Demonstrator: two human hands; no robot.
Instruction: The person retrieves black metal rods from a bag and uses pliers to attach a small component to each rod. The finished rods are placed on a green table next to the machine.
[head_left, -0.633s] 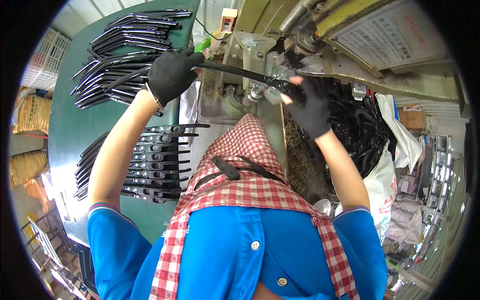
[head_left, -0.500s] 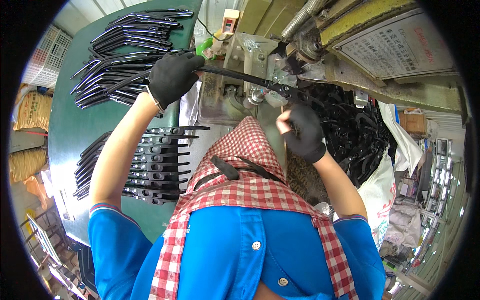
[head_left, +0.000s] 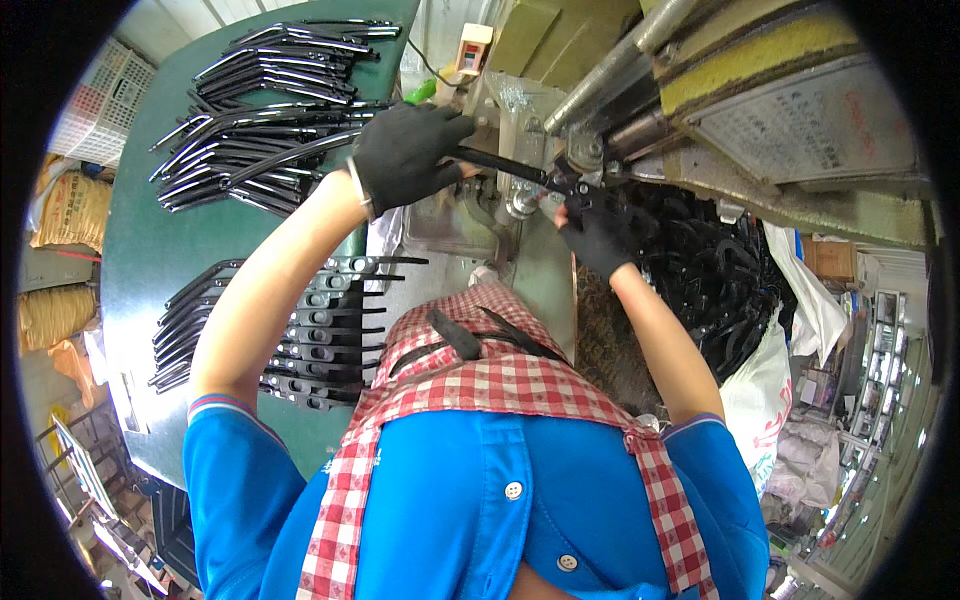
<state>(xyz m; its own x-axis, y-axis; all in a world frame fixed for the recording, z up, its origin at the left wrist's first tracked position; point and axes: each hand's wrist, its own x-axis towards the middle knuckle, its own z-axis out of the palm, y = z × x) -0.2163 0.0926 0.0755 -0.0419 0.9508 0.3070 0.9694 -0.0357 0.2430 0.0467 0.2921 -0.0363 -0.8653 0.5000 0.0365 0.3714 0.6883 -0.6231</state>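
Observation:
My left hand, in a black glove with bare fingertips, is closed around a long black metal bar. The bar's bent end lies over the stacked bars on the green table, and its other end reaches the machine's small upright post. My right hand, gloved the same way, is closed at that far end, beside the post. Its fingers partly cover the end of the bar. Just above sits a round metal part of the machine, close to the bar.
Bent black bars lie in stacks on the green table, with a row of flat-ended ones nearer me. A heap of black metal parts fills a white sack at right. The machine's heavy body overhangs the upper right.
My left hand has moved right along with the bar. My right hand has come up and left onto the bar's end. The round machine part now shows lower, nearer the bar.

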